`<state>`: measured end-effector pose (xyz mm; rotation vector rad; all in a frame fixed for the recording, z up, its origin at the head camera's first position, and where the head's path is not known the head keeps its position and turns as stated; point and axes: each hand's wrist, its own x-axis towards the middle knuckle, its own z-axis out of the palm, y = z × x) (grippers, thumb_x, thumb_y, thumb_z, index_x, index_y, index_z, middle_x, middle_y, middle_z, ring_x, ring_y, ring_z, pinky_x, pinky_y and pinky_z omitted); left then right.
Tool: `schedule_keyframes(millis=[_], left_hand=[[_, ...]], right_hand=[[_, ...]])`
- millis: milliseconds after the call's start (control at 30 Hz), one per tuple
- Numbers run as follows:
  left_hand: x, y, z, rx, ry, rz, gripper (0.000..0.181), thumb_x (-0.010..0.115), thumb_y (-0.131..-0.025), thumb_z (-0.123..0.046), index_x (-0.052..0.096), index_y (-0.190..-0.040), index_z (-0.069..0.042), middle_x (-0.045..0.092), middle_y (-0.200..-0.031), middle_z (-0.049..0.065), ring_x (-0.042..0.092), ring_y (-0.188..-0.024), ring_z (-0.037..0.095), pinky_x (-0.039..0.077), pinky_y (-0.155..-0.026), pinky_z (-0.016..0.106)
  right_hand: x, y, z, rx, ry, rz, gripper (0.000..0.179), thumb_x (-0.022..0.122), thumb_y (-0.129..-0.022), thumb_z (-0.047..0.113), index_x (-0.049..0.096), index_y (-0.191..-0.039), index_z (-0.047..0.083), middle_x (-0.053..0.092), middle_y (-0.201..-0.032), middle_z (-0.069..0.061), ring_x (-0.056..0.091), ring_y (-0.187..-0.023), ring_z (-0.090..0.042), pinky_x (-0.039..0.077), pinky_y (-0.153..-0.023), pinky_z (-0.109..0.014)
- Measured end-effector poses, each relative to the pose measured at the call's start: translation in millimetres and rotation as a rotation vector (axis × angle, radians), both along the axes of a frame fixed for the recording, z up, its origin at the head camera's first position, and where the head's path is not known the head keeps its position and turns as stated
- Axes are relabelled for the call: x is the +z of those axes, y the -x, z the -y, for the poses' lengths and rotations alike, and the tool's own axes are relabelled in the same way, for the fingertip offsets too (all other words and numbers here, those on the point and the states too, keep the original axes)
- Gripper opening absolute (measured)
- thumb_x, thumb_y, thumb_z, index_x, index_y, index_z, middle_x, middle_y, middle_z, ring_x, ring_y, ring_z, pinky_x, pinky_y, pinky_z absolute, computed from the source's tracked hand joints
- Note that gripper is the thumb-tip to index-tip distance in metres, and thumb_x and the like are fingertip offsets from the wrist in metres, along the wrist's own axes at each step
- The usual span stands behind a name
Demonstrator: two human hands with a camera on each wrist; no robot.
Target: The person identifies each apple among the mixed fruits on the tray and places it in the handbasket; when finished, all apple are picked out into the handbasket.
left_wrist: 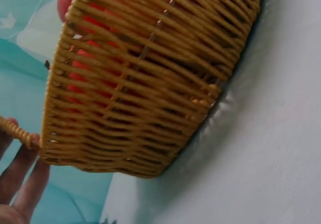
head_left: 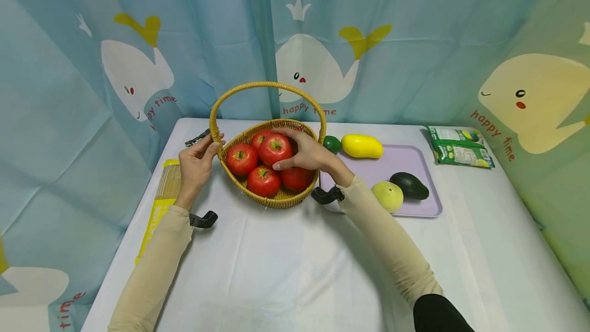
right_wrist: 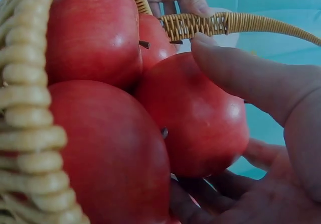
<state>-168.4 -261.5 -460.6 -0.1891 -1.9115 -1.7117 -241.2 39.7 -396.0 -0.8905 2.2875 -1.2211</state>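
A woven wicker basket (head_left: 288,201) with a tall arched handle (head_left: 267,84) stands at the back of the table, holding several red apples (head_left: 264,182). My left hand (head_left: 195,164) pinches the foot of the handle at the basket's left rim; in the left wrist view its fingers (left_wrist: 31,184) lie at the handle end. Reaching in from the right, my right hand (head_left: 308,150) grips the top apple (head_left: 275,148), thumb on the near side and fingers behind it. In the right wrist view that apple (right_wrist: 195,116) sits against the other apples.
Right of the basket, a lilac tray (head_left: 369,168) bears a yellow fruit (head_left: 362,146), a pale green round fruit (head_left: 387,196) and an avocado (head_left: 409,186). Green snack packets (head_left: 461,146) lie at the back right. A yellow pasta packet (head_left: 159,209) lies beside my left forearm.
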Motion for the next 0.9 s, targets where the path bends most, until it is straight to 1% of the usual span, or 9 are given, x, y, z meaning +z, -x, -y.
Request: schedule_keyframes(millis=[100, 233, 300, 400, 500, 633, 767, 800, 900], left_hand=[[4.6, -0.4, 4.4, -0.011, 0.036, 0.022, 0.035, 0.069, -0.100, 0.003, 0.069, -0.135, 0.005, 0.070, -0.124, 0.034, 0.077, -0.101, 0.002, 0.061, -0.087, 0.016], [13.3, -4.1, 12.4, 0.016, 0.183, 0.096, 0.033, 0.070, -0.101, -0.002, 0.071, -0.133, 0.005, 0.074, -0.121, 0.030, 0.072, -0.097, -0.011, 0.058, -0.084, 0.010], [18.3, -6.9, 17.2, 0.044, 0.290, 0.148, 0.032, 0.072, -0.102, -0.008, 0.073, -0.132, 0.002, 0.076, -0.120, 0.026, 0.072, -0.095, -0.009, 0.055, -0.082, 0.006], [27.1, -9.5, 22.6, 0.044, 0.428, 0.227, 0.034, 0.072, -0.104, -0.017, 0.073, -0.133, 0.000, 0.077, -0.121, 0.022, 0.077, -0.099, 0.011, 0.053, -0.080, 0.004], [35.9, -10.8, 28.1, 0.015, 0.537, 0.286, 0.039, 0.067, -0.107, -0.025, 0.071, -0.138, -0.002, 0.075, -0.127, 0.022, 0.077, -0.106, 0.034, 0.062, -0.084, 0.021], [46.8, -16.6, 38.1, -0.016, 0.642, 0.334, 0.045, 0.060, -0.110, -0.033, 0.066, -0.144, -0.005, 0.071, -0.136, 0.022, 0.073, -0.115, 0.043, 0.062, -0.094, 0.053], [54.3, -24.3, 48.6, -0.004, 0.723, 0.352, 0.049, 0.057, -0.111, -0.036, 0.063, -0.147, -0.003, 0.071, -0.136, 0.024, 0.071, -0.118, 0.046, 0.059, -0.098, 0.060], [55.9, -26.5, 51.0, 0.010, 0.742, 0.355, 0.051, 0.056, -0.112, -0.037, 0.061, -0.148, -0.002, 0.074, -0.128, 0.025, 0.070, -0.118, 0.048, 0.057, -0.103, 0.061], [59.5, -32.7, 58.5, 0.049, 0.792, 0.358, 0.057, 0.052, -0.113, -0.041, 0.056, -0.152, 0.000, 0.066, -0.138, 0.031, 0.058, -0.133, 0.054, 0.043, -0.115, 0.069]], right_hand=[[2.3, -1.7, -3, 0.016, 0.027, -0.009, 0.094, 0.092, -0.085, 0.025, 0.041, -0.163, 0.013, 0.052, -0.157, -0.010, 0.052, -0.140, -0.029, 0.047, -0.119, -0.052], [10.5, -7.9, -12, 0.041, 0.055, -0.001, 0.096, 0.092, -0.085, 0.025, 0.039, -0.164, 0.014, 0.046, -0.162, -0.009, 0.045, -0.148, -0.030, 0.043, -0.123, -0.054], [16.9, -12.7, -18, 0.052, 0.058, 0.011, 0.096, 0.091, -0.086, 0.026, 0.038, -0.165, 0.018, 0.042, -0.166, -0.006, 0.040, -0.152, -0.031, 0.042, -0.124, -0.055], [26.8, -20.9, -31, 0.072, 0.062, 0.002, 0.094, 0.090, -0.087, 0.027, 0.038, -0.165, 0.021, 0.038, -0.170, -0.006, 0.036, -0.157, -0.033, 0.040, -0.124, -0.059], [35.6, -28.0, -48, 0.104, 0.058, -0.028, 0.087, 0.087, -0.091, 0.027, 0.040, -0.164, 0.018, 0.042, -0.168, -0.009, 0.042, -0.153, -0.035, 0.043, -0.121, -0.060], [42.2, -35.3, -74, 0.166, 0.030, -0.069, 0.071, 0.082, -0.096, 0.024, 0.050, -0.158, 0.010, 0.054, -0.160, -0.011, 0.055, -0.145, -0.031, 0.046, -0.120, -0.057], [44.0, -39.7, -103, 0.164, -0.017, -0.129, 0.057, 0.078, -0.099, 0.021, 0.059, -0.151, 0.009, 0.063, -0.152, -0.009, 0.062, -0.139, -0.028, 0.048, -0.119, -0.053], [44.0, -40.2, -110, 0.145, -0.040, -0.148, 0.054, 0.077, -0.100, 0.022, 0.060, -0.150, 0.009, 0.064, -0.151, -0.007, 0.062, -0.138, -0.028, 0.048, -0.118, -0.052], [45.1, -39.9, -135, 0.075, -0.102, -0.204, 0.048, 0.071, -0.104, 0.023, 0.061, -0.149, 0.010, 0.065, -0.148, -0.008, 0.062, -0.138, -0.028, 0.050, -0.116, -0.053]])
